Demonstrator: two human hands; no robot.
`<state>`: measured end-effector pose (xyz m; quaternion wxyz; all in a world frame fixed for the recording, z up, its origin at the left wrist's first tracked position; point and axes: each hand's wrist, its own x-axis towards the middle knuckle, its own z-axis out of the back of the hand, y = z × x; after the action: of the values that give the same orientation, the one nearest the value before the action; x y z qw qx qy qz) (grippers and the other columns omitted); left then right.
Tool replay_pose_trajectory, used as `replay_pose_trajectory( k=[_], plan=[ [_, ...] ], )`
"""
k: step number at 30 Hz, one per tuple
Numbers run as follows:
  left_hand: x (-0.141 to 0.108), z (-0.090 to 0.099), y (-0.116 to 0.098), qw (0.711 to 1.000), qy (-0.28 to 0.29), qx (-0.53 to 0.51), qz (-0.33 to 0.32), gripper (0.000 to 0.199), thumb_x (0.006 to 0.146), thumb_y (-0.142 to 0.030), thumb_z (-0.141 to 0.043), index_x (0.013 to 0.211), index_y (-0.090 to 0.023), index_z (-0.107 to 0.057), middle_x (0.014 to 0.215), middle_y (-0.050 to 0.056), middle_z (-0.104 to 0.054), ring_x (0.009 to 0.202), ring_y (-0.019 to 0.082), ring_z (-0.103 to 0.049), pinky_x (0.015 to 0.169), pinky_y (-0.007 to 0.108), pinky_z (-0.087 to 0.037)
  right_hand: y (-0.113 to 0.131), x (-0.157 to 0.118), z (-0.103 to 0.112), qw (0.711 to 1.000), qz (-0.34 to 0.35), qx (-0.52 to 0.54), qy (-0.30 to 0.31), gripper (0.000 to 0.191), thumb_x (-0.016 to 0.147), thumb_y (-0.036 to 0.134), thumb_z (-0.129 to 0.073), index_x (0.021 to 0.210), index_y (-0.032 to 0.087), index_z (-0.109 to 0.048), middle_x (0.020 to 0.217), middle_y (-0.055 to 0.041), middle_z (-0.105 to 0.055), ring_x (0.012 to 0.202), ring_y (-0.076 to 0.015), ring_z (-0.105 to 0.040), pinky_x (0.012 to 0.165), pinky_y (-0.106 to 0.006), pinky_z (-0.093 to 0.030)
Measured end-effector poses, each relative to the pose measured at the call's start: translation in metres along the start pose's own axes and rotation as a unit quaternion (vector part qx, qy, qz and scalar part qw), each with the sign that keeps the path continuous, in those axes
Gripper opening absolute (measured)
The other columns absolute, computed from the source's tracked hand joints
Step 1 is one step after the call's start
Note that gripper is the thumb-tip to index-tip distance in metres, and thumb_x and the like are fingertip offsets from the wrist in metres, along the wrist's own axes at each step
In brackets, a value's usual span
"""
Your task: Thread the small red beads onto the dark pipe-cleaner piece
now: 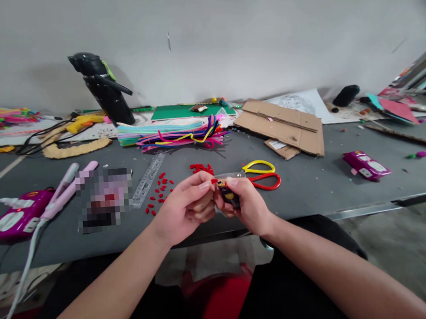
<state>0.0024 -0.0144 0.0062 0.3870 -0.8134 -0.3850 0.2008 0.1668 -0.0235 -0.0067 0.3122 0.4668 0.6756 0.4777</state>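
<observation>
Near the table's front edge, my left hand [192, 202] pinches a small red piece [213, 181] between thumb and forefinger, its other fingers curled. Touching or nearly touching that piece is the top of a dark lighter [230, 196], which my right hand [245, 200] grips with its thumb on the upper end. No flame can be made out. Behind my hands lie scissors [263, 175] with one yellow and one red handle, their blades partly hidden. Small red pieces [160, 188] are scattered left of my hands, and a red pile [201, 168] sits just beyond them.
A clear ruler [149, 181], a pixelated item [106, 198] and a pink hair straightener [67, 191] lie to the left. Farther back are pipe cleaners [171, 133], a black flask [108, 94] and cardboard [279, 125]. Purple boxes sit at left [18, 217] and right [366, 165].
</observation>
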Motion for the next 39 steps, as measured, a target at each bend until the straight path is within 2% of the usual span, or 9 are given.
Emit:
replay_pose_trajectory(
  k=[6, 18, 31, 36, 39],
  plan=[
    [0.0005, 0.0007, 0.0010, 1.000, 0.007, 0.002, -0.006, 0.018, 0.093, -0.032, -0.061, 0.083, -0.018, -0.060, 0.050, -0.009, -0.028, 0.043, 0.005, -0.019, 0.044, 0.020, -0.020, 0.0020, 0.0000, -0.0020, 1.000, -0.010, -0.003, -0.007, 0.049, 0.092, 0.053, -0.047, 0.064, 0.015, -0.057, 0.056, 0.0011, -0.045, 0.048, -0.0081, -0.031, 0.043, -0.022, -0.025],
    [0.0008, -0.0007, 0.0004, 1.000, 0.001, -0.001, -0.006, 0.018, 0.092, -0.032, -0.062, 0.082, -0.018, -0.059, 0.050, -0.009, -0.025, 0.043, 0.005, -0.019, 0.044, 0.019, -0.022, 0.0011, -0.0008, -0.0022, 1.000, -0.021, 0.015, -0.010, 0.041, 0.090, 0.043, -0.045, 0.064, 0.014, -0.058, 0.054, 0.0011, -0.043, 0.046, -0.0084, -0.031, 0.042, -0.022, -0.023],
    [0.0015, -0.0002, 0.0010, 1.000, 0.004, 0.001, -0.005, 0.018, 0.093, -0.031, -0.060, 0.082, -0.017, -0.060, 0.050, -0.009, -0.028, 0.043, 0.005, -0.020, 0.044, 0.020, -0.022, 0.0007, -0.0009, -0.0029, 1.000, -0.016, -0.003, -0.003, 0.056, 0.095, 0.058, -0.043, 0.063, 0.015, -0.056, 0.050, 0.0038, -0.038, 0.045, -0.0076, -0.029, 0.044, -0.022, -0.022],
    [-0.0010, -0.0013, -0.0036, 1.000, 0.005, -0.015, -0.007, 0.015, 0.092, -0.030, -0.060, 0.082, -0.019, -0.059, 0.050, -0.009, -0.023, 0.042, 0.006, -0.018, 0.044, 0.019, -0.022, 0.0033, -0.0015, -0.0034, 1.000, -0.019, -0.009, -0.009, 0.059, 0.095, 0.061, -0.040, 0.063, 0.015, -0.057, 0.052, 0.0033, -0.040, 0.045, -0.0075, -0.028, 0.044, -0.023, -0.022],
    [-0.0053, 0.0000, -0.0088, 0.998, 0.034, -0.049, -0.005, 0.013, 0.090, -0.029, -0.061, 0.081, -0.021, -0.057, 0.049, -0.010, -0.020, 0.040, 0.006, -0.015, 0.044, 0.020, -0.024, 0.0068, -0.0021, -0.0036, 0.999, -0.022, -0.027, -0.008, 0.061, 0.095, 0.063, -0.038, 0.061, 0.016, -0.056, 0.049, 0.0045, -0.035, 0.044, -0.0076, -0.026, 0.044, -0.024, -0.022]
  ],
)
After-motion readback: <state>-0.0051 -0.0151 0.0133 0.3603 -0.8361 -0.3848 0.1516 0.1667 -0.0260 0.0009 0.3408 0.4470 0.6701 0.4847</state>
